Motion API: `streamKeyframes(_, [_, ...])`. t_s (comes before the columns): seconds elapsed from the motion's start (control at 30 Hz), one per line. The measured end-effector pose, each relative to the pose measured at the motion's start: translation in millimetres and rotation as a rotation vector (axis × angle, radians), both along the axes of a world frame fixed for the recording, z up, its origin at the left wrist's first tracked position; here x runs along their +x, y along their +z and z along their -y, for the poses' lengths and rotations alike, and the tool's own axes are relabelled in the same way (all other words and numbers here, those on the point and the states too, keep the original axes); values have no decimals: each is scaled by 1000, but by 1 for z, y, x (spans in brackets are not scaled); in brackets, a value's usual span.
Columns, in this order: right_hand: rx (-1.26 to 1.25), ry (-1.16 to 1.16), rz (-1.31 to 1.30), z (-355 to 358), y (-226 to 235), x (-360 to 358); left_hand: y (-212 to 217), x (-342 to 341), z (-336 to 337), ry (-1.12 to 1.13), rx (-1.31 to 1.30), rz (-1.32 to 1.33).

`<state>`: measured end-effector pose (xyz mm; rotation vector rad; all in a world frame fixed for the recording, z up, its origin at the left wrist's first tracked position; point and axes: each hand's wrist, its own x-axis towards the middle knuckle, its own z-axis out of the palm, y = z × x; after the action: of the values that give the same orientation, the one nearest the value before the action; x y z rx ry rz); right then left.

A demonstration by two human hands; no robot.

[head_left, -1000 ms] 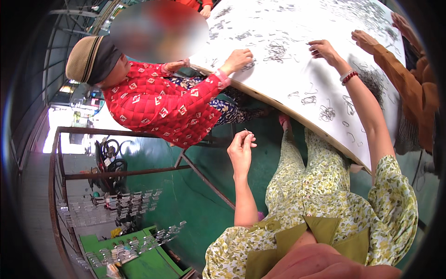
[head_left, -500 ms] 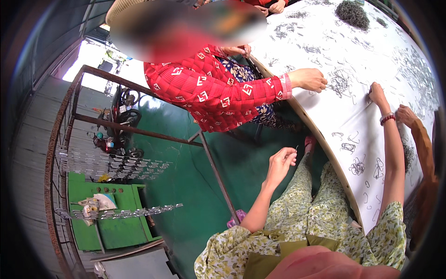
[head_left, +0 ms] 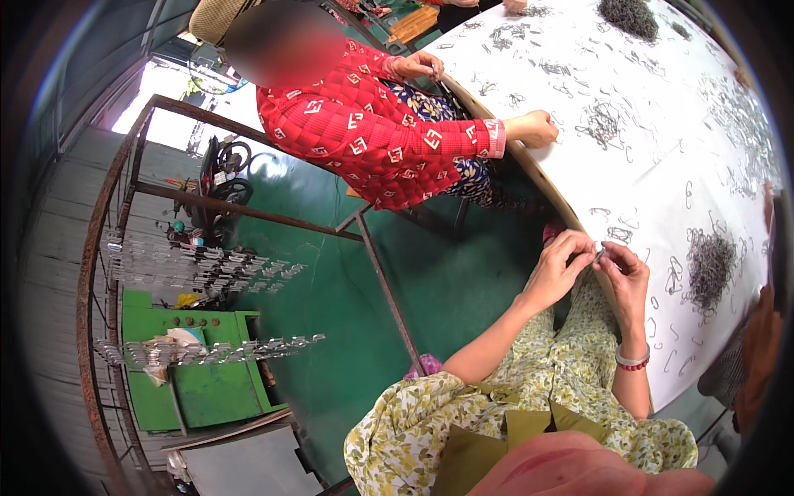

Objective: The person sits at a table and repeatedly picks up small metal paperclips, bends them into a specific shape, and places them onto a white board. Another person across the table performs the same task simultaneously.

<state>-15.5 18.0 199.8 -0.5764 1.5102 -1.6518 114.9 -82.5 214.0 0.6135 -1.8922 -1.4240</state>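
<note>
Both my hands meet over my lap at the near edge of the white-topped table (head_left: pixel 641 194). My left hand (head_left: pixel 562 263) is closed in a pinch, with a thin wire hook between its fingertips that hardly shows now. Against it, my right hand (head_left: pixel 626 279) also pinches, its thumb and fingertips pressed together; what it holds is too small to make out. Close to my right hand lie loose bent wire hooks (head_left: pixel 619 236) and a dark heap of hooks (head_left: pixel 711 269).
Across the corner, a person in a red patterned jacket (head_left: pixel 364 145) handles hooks at the table edge. Another hook pile (head_left: pixel 628 18) lies at the far end. At left stand a rusty metal frame (head_left: pixel 248 217) hung with metal pieces and a green cabinet (head_left: pixel 223 388).
My right hand has drawn back from the table toward me and met my left hand, which moved up and right. The dark heap at right now shows more fully.
</note>
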Motion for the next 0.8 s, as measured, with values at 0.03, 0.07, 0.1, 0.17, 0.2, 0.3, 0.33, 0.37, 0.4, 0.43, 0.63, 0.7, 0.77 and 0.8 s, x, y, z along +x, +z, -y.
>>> streamKeyframes(0.03, [-14,4,-35,0,8,6,3,-1,0,9,-67,2])
streamKeyframes(0.07, [-28,7,-70,-2,17,11,6,1,-1,18,-134,3])
streamKeyframes(0.1, [-57,4,-110,0,23,12,10,2,0,18,-139,15])
streamKeyframes(0.17, [-73,31,-150,1,27,17,18,5,3,17,-149,39])
streamKeyframes(0.2, [-71,43,-178,-2,27,18,18,5,0,34,-63,11])
streamKeyframes(0.3, [-77,70,-420,4,24,24,17,2,-4,33,237,-85])
streamKeyframes(0.33, [-51,77,-585,5,28,24,19,1,-5,43,265,-118])
streamKeyframes(0.37, [-91,66,-635,5,24,23,15,0,-4,76,210,-94])
streamKeyframes(0.4, [-109,73,-640,5,26,21,9,2,-7,99,156,-69])
streamKeyframes(0.43, [-101,75,-547,8,31,18,8,4,-8,117,179,-66])
streamKeyframes(0.63, [124,-189,-574,26,-14,-88,-15,28,-14,198,201,39])
streamKeyframes(0.7, [197,-238,-697,48,-28,-141,-24,42,-19,184,235,98])
streamKeyframes(0.77, [291,-261,-909,77,-46,-186,-35,52,-22,169,255,139])
streamKeyframes(0.8, [328,-247,-1012,92,-43,-196,-40,58,-24,160,250,155])
